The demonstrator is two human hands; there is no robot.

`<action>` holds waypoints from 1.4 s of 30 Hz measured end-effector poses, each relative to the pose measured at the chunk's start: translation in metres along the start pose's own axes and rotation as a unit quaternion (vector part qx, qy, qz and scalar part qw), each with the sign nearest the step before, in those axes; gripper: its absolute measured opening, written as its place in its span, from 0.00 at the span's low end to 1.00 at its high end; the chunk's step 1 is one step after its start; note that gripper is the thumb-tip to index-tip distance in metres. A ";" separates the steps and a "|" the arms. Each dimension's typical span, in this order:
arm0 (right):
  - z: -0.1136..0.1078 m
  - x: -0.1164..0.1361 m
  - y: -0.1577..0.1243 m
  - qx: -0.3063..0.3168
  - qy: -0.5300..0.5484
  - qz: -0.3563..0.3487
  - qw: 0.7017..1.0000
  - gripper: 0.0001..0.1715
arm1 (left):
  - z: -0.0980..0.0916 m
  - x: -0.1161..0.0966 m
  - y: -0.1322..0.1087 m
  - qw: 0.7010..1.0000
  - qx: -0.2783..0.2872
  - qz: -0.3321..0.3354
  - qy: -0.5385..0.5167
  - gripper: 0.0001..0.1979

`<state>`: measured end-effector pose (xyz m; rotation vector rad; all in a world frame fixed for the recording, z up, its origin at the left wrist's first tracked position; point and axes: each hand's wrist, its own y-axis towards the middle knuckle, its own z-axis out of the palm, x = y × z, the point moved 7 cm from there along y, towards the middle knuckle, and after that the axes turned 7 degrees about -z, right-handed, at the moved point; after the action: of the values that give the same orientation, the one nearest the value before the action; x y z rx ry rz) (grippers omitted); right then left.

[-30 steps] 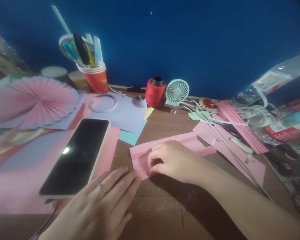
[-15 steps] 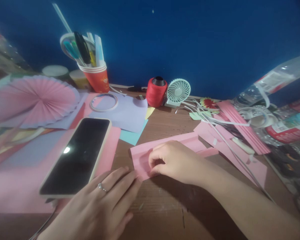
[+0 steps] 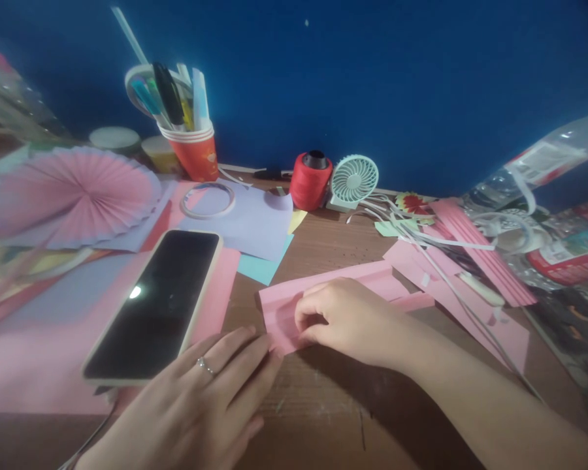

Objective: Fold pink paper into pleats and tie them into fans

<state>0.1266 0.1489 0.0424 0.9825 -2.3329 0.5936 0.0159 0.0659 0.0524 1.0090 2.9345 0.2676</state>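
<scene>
Pink pleated paper (image 3: 78,196) lies at far left, then the black-screened phone (image 3: 154,307). My left hand (image 3: 200,391) is flattened, fingers extended, fingertips at the near left corner of a creased pink sheet (image 3: 280,312) on the brown tabletop (image 3: 323,424). My right hand (image 3: 345,320) curls over that sheet; whether it pinches, I can't tell. Pink scraps (image 3: 512,336) lie further right.
</scene>
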 end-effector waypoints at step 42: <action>-0.013 -0.029 -0.021 0.055 0.041 0.119 0.990 0.05 | 0.003 -0.011 -0.013 0.997 -0.035 -0.001 0.071 0.18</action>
<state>0.1629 0.1574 0.0381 0.7148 -2.3811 0.8486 0.0168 0.0492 0.0471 1.0179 3.0264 0.4557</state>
